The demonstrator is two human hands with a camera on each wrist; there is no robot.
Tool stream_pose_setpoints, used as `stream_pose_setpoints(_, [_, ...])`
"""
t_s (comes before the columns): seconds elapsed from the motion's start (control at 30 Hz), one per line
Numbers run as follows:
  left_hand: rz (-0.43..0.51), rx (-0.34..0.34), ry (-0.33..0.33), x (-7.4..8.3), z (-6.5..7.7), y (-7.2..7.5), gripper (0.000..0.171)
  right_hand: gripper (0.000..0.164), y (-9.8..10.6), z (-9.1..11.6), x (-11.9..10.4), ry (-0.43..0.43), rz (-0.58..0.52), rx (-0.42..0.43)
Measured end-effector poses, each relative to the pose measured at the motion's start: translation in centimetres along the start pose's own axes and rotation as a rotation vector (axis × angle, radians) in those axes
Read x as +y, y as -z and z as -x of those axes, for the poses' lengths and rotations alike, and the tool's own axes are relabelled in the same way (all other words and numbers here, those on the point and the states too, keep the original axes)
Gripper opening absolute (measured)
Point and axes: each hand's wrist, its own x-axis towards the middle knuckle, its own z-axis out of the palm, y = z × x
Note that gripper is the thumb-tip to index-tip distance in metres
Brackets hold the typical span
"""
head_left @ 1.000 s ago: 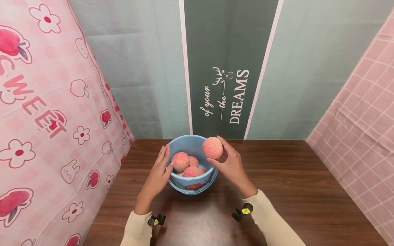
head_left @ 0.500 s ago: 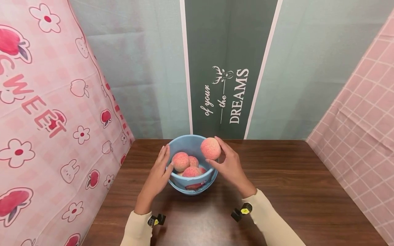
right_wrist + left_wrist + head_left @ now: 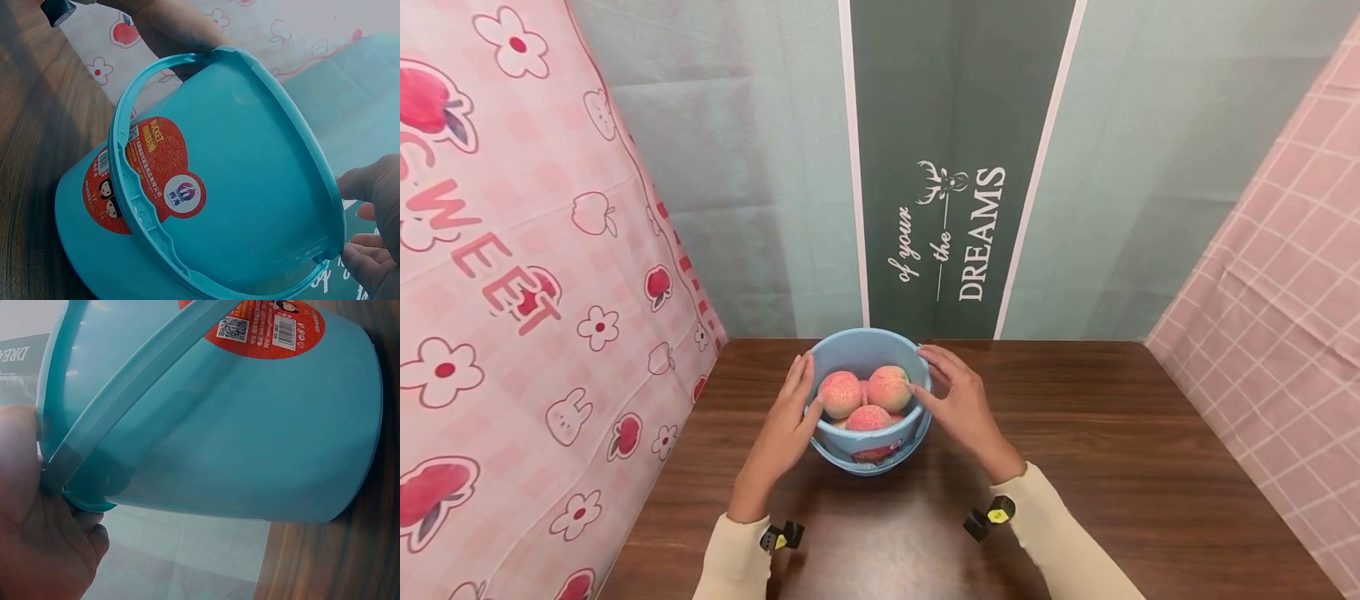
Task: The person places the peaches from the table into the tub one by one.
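Observation:
A light blue bucket (image 3: 867, 346) stands upright on the table, with several pink, speckled peaches inside. One peach (image 3: 889, 387) lies at the right, another peach (image 3: 840, 393) at the left, and a third peach (image 3: 868, 417) towards the front. More are partly hidden beneath. My left hand (image 3: 786, 414) holds the left rim, its thumb over the edge and its fingers outside, by the handle's end in the left wrist view. Relaxed, my right hand (image 3: 961, 406) rests at the right rim with thumb and fingers apart, the thumb tip beside the right peach.
The bucket's handle (image 3: 140, 212) hangs down across its front, over a red label (image 3: 159, 150). Beneath is a dark brown wooden table (image 3: 1075, 467). Cloth hangings enclose it: a pink printed one (image 3: 512, 250) left, a grey-green one (image 3: 760, 167) behind, a pink checked one (image 3: 1285, 275) right.
My right hand has let go of its peach, which now lies in the bucket on the others, and its fingers have lowered to the rim. My left hand has stayed put.

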Motion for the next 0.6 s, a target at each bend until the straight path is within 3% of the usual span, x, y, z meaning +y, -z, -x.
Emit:
stream_pose_setpoints(0.37, [-0.068,-0.04,0.009,0.2,-0.4,0.5,0.069,0.048,1.0,0.4,0.3,-0.039,0.04,-0.043])
stream_pose_setpoints(0.6, [-0.176,-0.046,-0.019,0.3,-1.7,2.8,0.066,0.041,3.3,-1.7,0.3,0.087,0.158,-0.075])
